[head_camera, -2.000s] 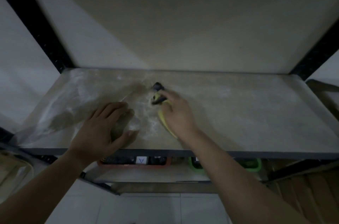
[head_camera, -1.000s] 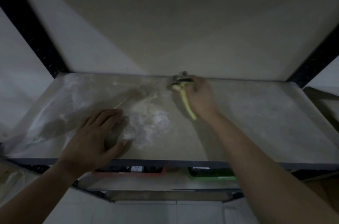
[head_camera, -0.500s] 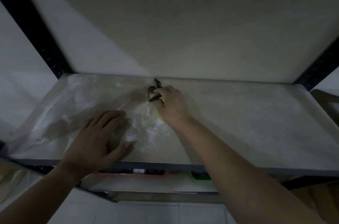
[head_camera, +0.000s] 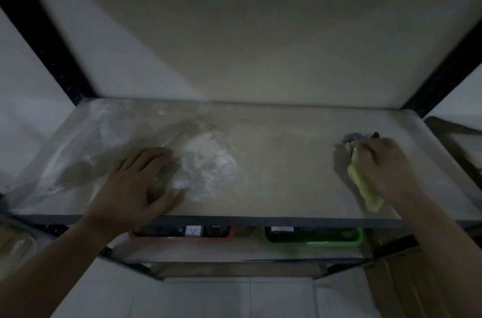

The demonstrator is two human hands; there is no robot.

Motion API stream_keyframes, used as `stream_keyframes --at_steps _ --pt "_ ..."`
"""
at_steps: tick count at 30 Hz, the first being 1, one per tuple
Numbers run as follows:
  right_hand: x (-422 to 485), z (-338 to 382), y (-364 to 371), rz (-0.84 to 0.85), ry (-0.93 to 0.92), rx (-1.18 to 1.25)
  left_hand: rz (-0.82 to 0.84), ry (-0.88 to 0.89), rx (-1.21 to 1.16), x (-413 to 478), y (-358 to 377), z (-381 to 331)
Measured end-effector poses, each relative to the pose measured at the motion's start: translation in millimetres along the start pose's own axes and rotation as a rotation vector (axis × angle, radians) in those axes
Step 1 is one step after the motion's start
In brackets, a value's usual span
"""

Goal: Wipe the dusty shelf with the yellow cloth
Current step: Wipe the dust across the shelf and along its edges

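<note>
Gripping the yellow cloth (head_camera: 365, 187) in the right hand (head_camera: 386, 164), fingers curled round the bunched fabric, pressing it down on the shelf (head_camera: 287, 161) near its right end. Trailing from under the heel of that hand toward the front edge, a yellow tail of cloth. At the knuckle end, a dark grey bit: part of the cloth or something else, hard to tell in this dim light.

Resting the left hand (head_camera: 140, 182) flat on the left half of the shelf, fingers straight and a little spread, holding nothing, thumb tip at the edge of a white dust heap (head_camera: 206, 166). Just right of that hand, the thickest powder. Farther left, pale smears up to the back corner. Between heap and cloth, a duller, cleaner-looking stretch.

Below the front lip, on a lower level, an orange bin (head_camera: 182, 235) and a green bin (head_camera: 313, 239) side by side. At the back corners, black uprights (head_camera: 52, 57).

Seemingly mid-wipe: working the right end, with the main heap not yet cleared, so well short of done. Next, probably: sweeping the cloth leftward across the board into the heap, keeping it pressed flat so as to gather powder rather than scatter it, and lifting the left hand out of the path first. Worth watching: pushing dust over the front lip into the bins beneath.
</note>
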State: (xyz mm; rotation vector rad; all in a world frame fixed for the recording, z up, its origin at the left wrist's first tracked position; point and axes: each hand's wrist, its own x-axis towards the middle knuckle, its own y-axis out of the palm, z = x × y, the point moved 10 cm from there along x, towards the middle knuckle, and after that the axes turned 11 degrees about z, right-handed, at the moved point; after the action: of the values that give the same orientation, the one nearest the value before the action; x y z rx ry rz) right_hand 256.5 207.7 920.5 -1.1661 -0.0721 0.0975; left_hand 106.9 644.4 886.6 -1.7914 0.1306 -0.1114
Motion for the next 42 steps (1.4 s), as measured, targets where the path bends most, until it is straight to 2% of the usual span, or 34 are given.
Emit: stream_keyframes --at_steps 4,8,12,14,15,17,19,21,23,25,26,27,28,31,33,35,38,42 --pt "-23.5 21.1 32.5 -0.003 -0.052 -0.194 0.005 -0.001 0.011 0.3 2.4 2.5" --pt "-21.6 98.0 64.0 -0.033 -0.110 -0.131 -0.008 -0.001 0.014 1.0 1.5 3.5" --pt "-35.2 227.8 133.9 0.156 -0.381 0.037 -0.007 0.001 0.016 0.1 1.8 1.6" --pt "-29.5 254.5 138.6 0.308 -0.453 0.274 -0.011 0.004 0.008 0.5 1.6 1.4" --pt "-21.8 249.9 130.1 0.342 -0.445 0.413 -0.012 0.006 0.001 0.4 1.7 1.4" --pt "-2.5 214.3 87.0 0.183 -0.405 0.510 -0.022 0.015 -0.009 -0.1 2.1 1.6" --pt "11.2 156.3 30.5 -0.069 -0.379 0.370 -0.031 0.024 -0.002 -0.3 2.7 1.6" --pt "26.6 87.9 -12.5 -0.200 -0.323 0.099 -0.040 0.024 0.001 -0.4 2.0 2.4" --pt "42.3 10.3 -21.0 -0.082 -0.090 -0.163 -0.053 0.027 -0.004 -0.3 0.9 2.9" --pt "46.8 -45.6 -9.7 0.050 0.116 -0.031 -0.062 0.035 -0.005 -0.4 0.1 2.3" --pt "42.8 -37.6 -1.0 0.073 0.084 0.061 -0.060 0.039 -0.003 -0.4 0.6 2.4" --pt "39.1 -16.1 3.8 0.036 -0.026 0.033 -0.057 0.039 -0.002 0.0 1.3 2.9" --pt "34.4 7.5 10.0 -0.020 -0.104 0.131 -0.054 0.037 -0.002 0.5 1.7 3.7" --pt "14.2 114.3 64.5 -0.005 -0.247 0.056 -0.046 0.038 0.000 1.0 2.6 3.8" --pt "-7.0 193.5 100.4 0.136 -0.416 0.119 -0.044 0.042 0.011 0.1 2.2 2.5" --pt "-15.7 237.1 119.7 0.261 -0.527 0.209 -0.036 0.041 0.016 0.2 1.8 1.8" --pt "-4.0 221.5 105.7 0.294 -0.491 0.389 -0.029 0.032 0.022 1.4 0.7 0.6" --pt "18.7 136.2 32.2 -0.044 -0.344 0.413 -0.030 0.035 0.018 1.3 0.7 -1.5"
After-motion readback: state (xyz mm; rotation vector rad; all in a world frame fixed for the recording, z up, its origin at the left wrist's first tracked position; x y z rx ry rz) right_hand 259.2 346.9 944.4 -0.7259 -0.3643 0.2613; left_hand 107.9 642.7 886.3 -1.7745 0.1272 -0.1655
